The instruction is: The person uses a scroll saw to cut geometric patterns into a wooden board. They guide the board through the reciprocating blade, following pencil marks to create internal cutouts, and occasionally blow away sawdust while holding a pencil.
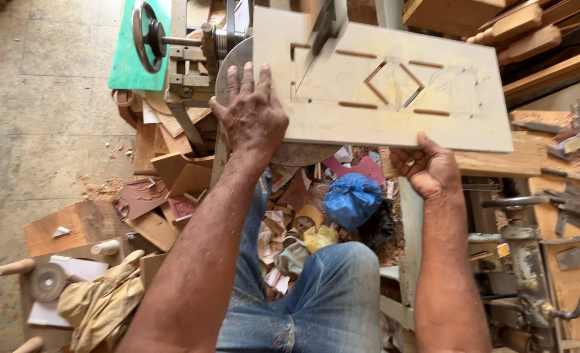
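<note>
Knees in dusty jeans (329, 294) nearest. Beyond, right hand (427, 171) clamped under the pale cut-out panel (433, 98)'s near edge, left hand (254, 117) pressed flat, fingers apart, on its left end. Risk: fingertips beside the saw (322, 29); slip, possibly cut.

Two bare hands on show: the left hand (254, 114) and the right hand (428, 168). One pale wooden board (460, 124) rests under them, and it carries four short straight slots plus one diamond-shaped cutout (394, 84). One round metal handwheel (147, 34) sits up top. One blue plastic bag (352, 199) lies down in the scraps. Two denim knees are in view.
</note>
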